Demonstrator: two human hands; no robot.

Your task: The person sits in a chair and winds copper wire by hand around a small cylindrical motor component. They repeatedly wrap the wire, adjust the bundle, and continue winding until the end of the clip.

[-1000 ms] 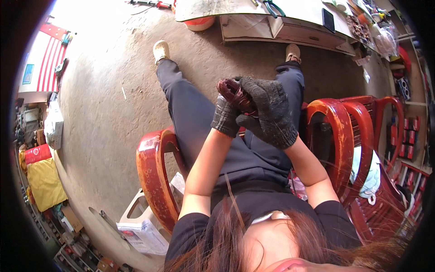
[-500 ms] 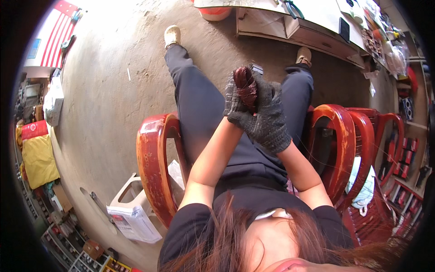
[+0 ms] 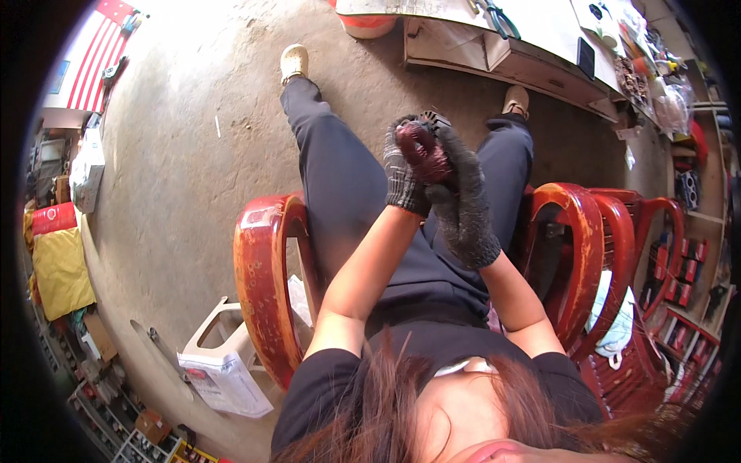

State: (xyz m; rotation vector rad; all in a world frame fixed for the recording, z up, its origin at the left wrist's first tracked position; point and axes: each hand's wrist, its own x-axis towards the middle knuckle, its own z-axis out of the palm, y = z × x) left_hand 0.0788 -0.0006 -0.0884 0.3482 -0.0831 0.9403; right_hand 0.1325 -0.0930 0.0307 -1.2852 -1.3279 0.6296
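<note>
Both my hands wear dark grey knit gloves and are together in front of me, above my spread thighs. Between them is a dark red-brown bundle of what looks like wound wire (image 3: pixel 423 150), with a looped, rounded top end. A grey ridged piece (image 3: pixel 437 119) shows at its far end; whether it belongs to the bundle I cannot tell. My left hand (image 3: pixel 403 181) is closed round the bundle from the left and beneath. My right hand (image 3: pixel 467 212) presses along its right side, fingers pointing away from me and partly hidden.
Ahead stands a white table (image 3: pixel 455 58) bearing blue-handled pliers (image 3: pixel 502 21), a phone (image 3: pixel 586 59) and plastic bags. Red wooden armrests (image 3: pixel 262 270) flank me. A pale plastic stool (image 3: pixel 220 328) with papers sits at left. Shelves (image 3: pixel 706 201) line the right.
The bundle has turned so its looped end faces me more. My right hand has rolled from its back showing to edge-on, and my left wrist has shifted slightly.
</note>
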